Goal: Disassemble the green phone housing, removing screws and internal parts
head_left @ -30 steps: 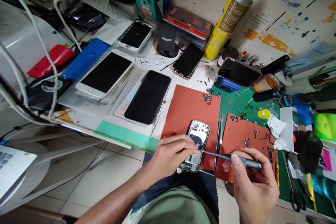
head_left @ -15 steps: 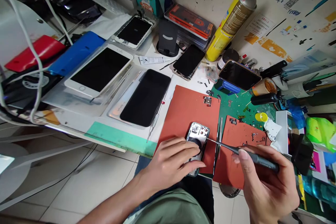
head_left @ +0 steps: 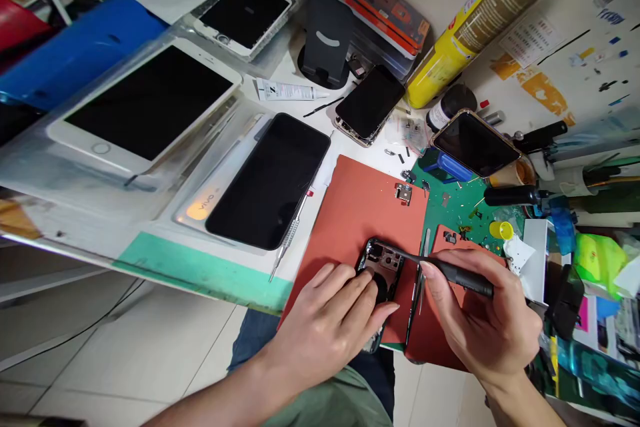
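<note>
An opened phone housing [head_left: 394, 271], with its inner metal and camera openings exposed, lies on the red-brown mat [head_left: 345, 213]. My left hand [head_left: 333, 320] is laid over its lower left part, fingers across it and thumb along the near side, holding it down. In my right hand [head_left: 485, 320] is a slim dark screwdriver [head_left: 460, 277], gripped by its handle. Its thin shaft points left, and the tip is at the top part of the housing by the camera openings. Tweezers [head_left: 416, 287] lie just right of the housing.
A large black-screened phone [head_left: 270, 180] and a silver pen-like tool [head_left: 290, 237] lie to the left. Beyond the mat are another phone [head_left: 370, 105] and a yellow spray can [head_left: 465, 33]. Small parts [head_left: 403, 193] are scattered on the mats. A white tablet [head_left: 150, 107] sits far left.
The screwdriver has moved left, its tip now over the housing's top part instead of at its right edge. The view has come closer and shifted. My left hand stays on the housing.
</note>
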{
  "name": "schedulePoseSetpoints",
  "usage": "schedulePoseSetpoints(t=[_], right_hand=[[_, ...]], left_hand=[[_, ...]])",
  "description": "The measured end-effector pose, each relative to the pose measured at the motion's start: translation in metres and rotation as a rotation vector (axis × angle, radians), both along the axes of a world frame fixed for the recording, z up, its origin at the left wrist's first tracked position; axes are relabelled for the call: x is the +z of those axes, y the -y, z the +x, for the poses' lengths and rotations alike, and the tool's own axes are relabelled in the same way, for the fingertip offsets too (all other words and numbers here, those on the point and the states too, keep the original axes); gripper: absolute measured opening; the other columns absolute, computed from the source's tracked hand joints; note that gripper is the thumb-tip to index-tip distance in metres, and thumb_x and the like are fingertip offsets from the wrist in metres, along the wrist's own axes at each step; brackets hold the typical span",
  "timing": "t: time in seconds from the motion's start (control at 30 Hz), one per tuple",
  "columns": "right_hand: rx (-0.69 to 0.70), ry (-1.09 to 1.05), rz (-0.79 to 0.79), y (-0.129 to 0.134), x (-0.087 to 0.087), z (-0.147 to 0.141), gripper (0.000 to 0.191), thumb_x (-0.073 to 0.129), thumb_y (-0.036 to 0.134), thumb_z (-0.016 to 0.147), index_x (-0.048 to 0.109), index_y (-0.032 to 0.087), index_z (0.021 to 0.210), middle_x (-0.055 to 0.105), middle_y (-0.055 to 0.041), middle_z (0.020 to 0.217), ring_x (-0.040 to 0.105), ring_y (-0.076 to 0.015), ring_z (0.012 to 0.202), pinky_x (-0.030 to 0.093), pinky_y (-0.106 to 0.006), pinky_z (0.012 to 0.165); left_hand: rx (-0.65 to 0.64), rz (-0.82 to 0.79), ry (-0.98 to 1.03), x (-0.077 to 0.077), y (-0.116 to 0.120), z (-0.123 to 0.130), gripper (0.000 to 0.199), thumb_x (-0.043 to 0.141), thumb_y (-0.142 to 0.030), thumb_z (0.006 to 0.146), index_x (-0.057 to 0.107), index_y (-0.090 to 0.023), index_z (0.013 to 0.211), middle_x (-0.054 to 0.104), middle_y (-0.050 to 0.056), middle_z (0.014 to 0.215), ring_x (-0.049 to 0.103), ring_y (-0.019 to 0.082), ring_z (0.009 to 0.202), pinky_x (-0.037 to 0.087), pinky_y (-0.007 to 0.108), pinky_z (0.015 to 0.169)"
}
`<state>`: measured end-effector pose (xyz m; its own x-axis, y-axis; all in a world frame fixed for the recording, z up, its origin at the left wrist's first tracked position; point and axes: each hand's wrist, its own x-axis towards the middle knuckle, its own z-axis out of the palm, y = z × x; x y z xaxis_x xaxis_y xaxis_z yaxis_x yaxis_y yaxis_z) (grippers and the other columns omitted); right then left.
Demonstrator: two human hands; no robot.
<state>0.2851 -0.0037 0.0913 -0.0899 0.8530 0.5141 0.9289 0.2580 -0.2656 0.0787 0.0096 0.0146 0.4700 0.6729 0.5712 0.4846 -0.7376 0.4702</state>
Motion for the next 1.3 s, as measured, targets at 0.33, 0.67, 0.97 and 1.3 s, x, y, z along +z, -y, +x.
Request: schedulePoseSetpoints(t=[0.33, 0.67, 0.97, 1.3], right_hand=[[0.003, 0.043, -0.027, -0.008, 0.001, -0.005, 0.032, 0.087, 0.027, 0.094, 0.070, 0.025, 0.121, 0.085, 0.0017, 0.093, 0.083, -0.0153, 0.077, 0.065, -0.024, 0.070], [0.003, 0.046, -0.041, -0.007, -0.001, -0.004, 0.036, 0.089, 0.025, 0.091, 0.071, 0.024, 0.122, 0.085, 0.0015, 0.095, 0.083, -0.0150, 0.076, 0.067, -0.024, 0.078], [0.121, 0.086, -0.087, -0.017, 0.009, -0.008, 0.028, 0.080, 0.017, 0.098, 0.069, 0.019, 0.124, 0.084, -0.0017, 0.102, 0.082, -0.0144, 0.081, 0.066, -0.022, 0.073], [0.366, 0.310, -0.166, -0.053, 0.034, -0.020, 0.013, 0.070, 0.024, 0.107, 0.066, 0.013, 0.112, 0.077, -0.0038, 0.084, 0.069, -0.0127, 0.062, 0.055, -0.028, 0.060]], left_hand=[[0.024, -0.047, 0.030, -0.001, 0.001, 0.000, 0.016, 0.078, -0.025, 0.098, 0.075, -0.010, 0.100, 0.082, 0.008, 0.097, 0.069, 0.025, 0.082, 0.056, 0.043, 0.074], [0.025, -0.042, 0.017, -0.001, 0.001, -0.001, 0.016, 0.078, -0.027, 0.099, 0.075, -0.011, 0.100, 0.082, 0.008, 0.098, 0.070, 0.025, 0.083, 0.057, 0.043, 0.077], [0.022, -0.056, 0.020, -0.005, 0.004, 0.001, 0.014, 0.078, -0.023, 0.098, 0.074, -0.010, 0.100, 0.080, 0.008, 0.095, 0.068, 0.025, 0.084, 0.056, 0.044, 0.075], [0.013, -0.064, 0.034, -0.008, 0.007, 0.000, 0.011, 0.078, -0.021, 0.097, 0.074, -0.012, 0.097, 0.079, 0.009, 0.095, 0.072, 0.025, 0.087, 0.058, 0.044, 0.078]])
